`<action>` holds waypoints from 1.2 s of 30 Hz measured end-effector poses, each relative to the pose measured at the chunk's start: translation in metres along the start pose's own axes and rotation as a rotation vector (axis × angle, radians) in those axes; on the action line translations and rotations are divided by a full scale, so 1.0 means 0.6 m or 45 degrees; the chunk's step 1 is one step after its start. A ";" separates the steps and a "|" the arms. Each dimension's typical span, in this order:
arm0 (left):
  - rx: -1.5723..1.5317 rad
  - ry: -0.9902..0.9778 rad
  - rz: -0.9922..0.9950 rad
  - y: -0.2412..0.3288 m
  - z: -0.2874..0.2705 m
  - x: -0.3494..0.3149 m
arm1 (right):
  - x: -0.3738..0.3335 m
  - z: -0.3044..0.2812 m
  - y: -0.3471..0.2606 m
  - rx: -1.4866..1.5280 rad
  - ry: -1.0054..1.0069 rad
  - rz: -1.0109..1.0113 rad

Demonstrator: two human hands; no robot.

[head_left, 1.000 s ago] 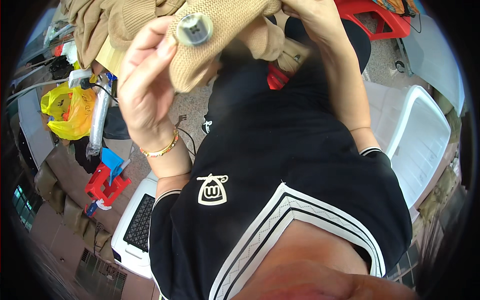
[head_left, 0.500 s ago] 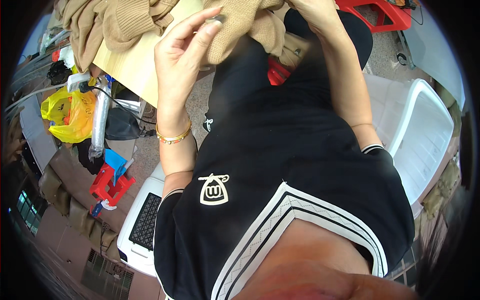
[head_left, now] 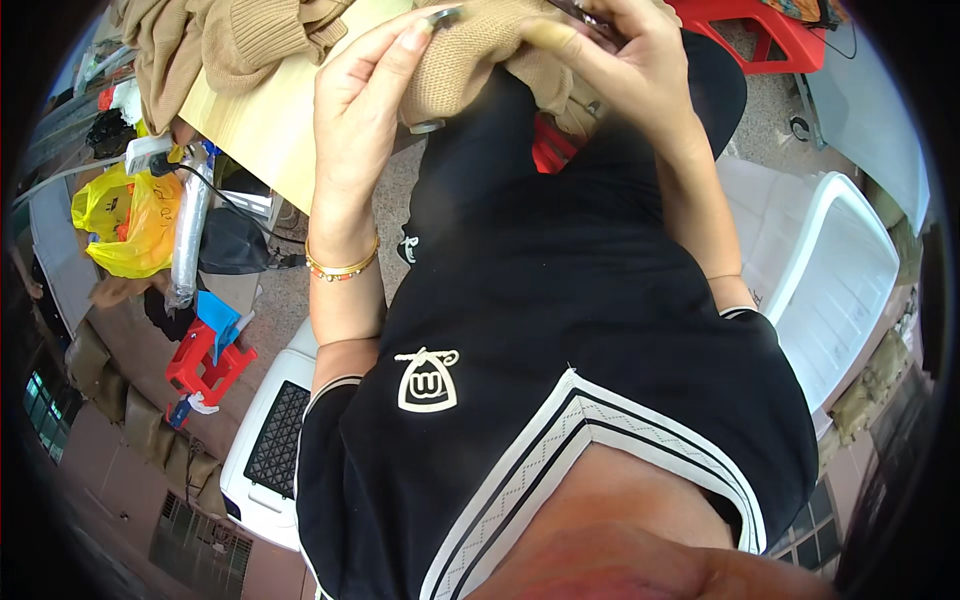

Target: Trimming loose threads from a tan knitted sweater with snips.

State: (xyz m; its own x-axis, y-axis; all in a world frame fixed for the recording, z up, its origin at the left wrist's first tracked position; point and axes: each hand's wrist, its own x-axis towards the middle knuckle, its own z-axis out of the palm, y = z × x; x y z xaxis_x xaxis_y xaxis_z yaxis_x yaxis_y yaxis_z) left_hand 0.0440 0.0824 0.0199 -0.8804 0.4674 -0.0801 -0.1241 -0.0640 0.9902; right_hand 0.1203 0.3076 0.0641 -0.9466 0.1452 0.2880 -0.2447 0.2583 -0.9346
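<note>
A tan knitted garment (head_left: 470,65) lies over my lap at the top of the view, beside the table edge. Between thumb and fingertips my left hand (head_left: 365,100) pinches a small, shiny dark button (head_left: 443,17) at the garment's edge. Lower on the knit's edge shows another round button (head_left: 428,126). My right hand (head_left: 640,85) is closed round a thin dark metal tool (head_left: 582,14); the hand and the top edge of the view hide most of it, so its kind is unclear. The right thumb points towards the knit.
More tan knitwear (head_left: 265,45) is heaped on the pale wooden table (head_left: 245,125). To the left are a yellow plastic bag (head_left: 140,225), a red stool (head_left: 205,365) and a white case (head_left: 262,450). A translucent bin (head_left: 840,280) and another red stool (head_left: 800,40) stand on the right.
My right hand has come down and left, nearer my left hand, and the dark tool now shows in it. The knit's lower edge has turned, exposing the second button.
</note>
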 end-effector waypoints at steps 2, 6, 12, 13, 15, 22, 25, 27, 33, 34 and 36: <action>-0.015 -0.121 -0.024 0.017 0.021 0.006 | -0.004 0.013 0.011 0.378 -0.151 0.129; -0.279 -0.245 -0.059 0.044 0.054 0.018 | 0.016 0.032 0.055 0.516 -0.192 -0.083; -0.229 -0.236 -0.071 0.017 0.047 0.025 | -0.009 0.002 0.102 0.476 -0.126 0.464; -0.225 -0.274 -0.194 -0.006 0.026 0.028 | -0.007 -0.006 0.119 0.609 -0.122 0.548; -0.909 -0.715 0.326 -0.078 0.042 0.053 | -0.005 -0.009 0.130 0.708 0.042 0.531; 0.136 -0.287 -0.194 -0.068 0.013 0.002 | -0.010 -0.022 0.167 0.764 0.210 0.584; -0.133 -0.208 -0.143 -0.064 0.023 0.005 | -0.013 -0.028 0.201 0.691 0.199 0.482; -0.090 -0.205 -0.069 -0.052 0.030 0.004 | -0.011 -0.022 0.207 0.743 0.174 0.481; 0.050 -0.302 -0.016 -0.032 0.045 0.016 | -0.007 -0.028 0.205 0.815 0.070 0.404; 0.056 -0.306 -0.013 -0.031 0.051 0.016 | -0.007 -0.029 0.200 0.583 0.077 0.555; -0.062 -0.206 0.025 -0.028 0.058 0.021 | -0.008 -0.025 0.200 0.604 0.100 0.524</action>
State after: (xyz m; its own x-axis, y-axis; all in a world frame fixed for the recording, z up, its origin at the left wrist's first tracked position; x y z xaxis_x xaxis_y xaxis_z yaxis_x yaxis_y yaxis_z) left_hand 0.0513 0.1202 0.0060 -0.7982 0.6012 -0.0372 -0.1331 -0.1157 0.9843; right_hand 0.0986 0.3522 -0.0465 -0.9692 0.2167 -0.1170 0.0524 -0.2826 -0.9578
